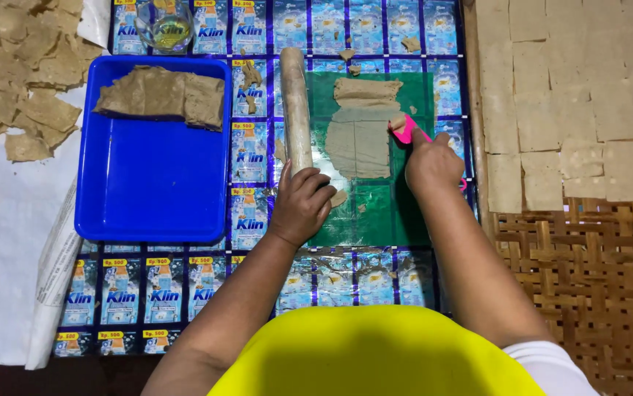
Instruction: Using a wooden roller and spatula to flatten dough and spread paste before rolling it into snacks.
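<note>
Dough [360, 139], rolled flat and thin, lies on a green sheet [390, 213] in the middle of the mat [257, 213]. Its far end is folded up in wavy layers. The right hand [431, 163] is closed around a pink cutter [404, 129] and presses it at the right edge of the dough. The left hand [303, 202] is curled loosely, knuckles down, at the near end of a rolling pin [296, 110]. I cannot tell if it grips the pin or only rests there. The pin lies just left of the dough, pointing far.

A blue tray [147, 191] sits to the left with a slab of dough [162, 94] at its far end. Far left is a pile of brown pieces [23, 81]. On the right, pale cut squares [573, 95] lie in rows on a woven tray [588, 279]. A glass bowl [166, 26] stands at the far edge, cut off by the frame. Small crumbs dot the mat.

Most of the cutter is hidden inside the fist. A yellow shirt [375, 352] blocks the near part of the mat.
</note>
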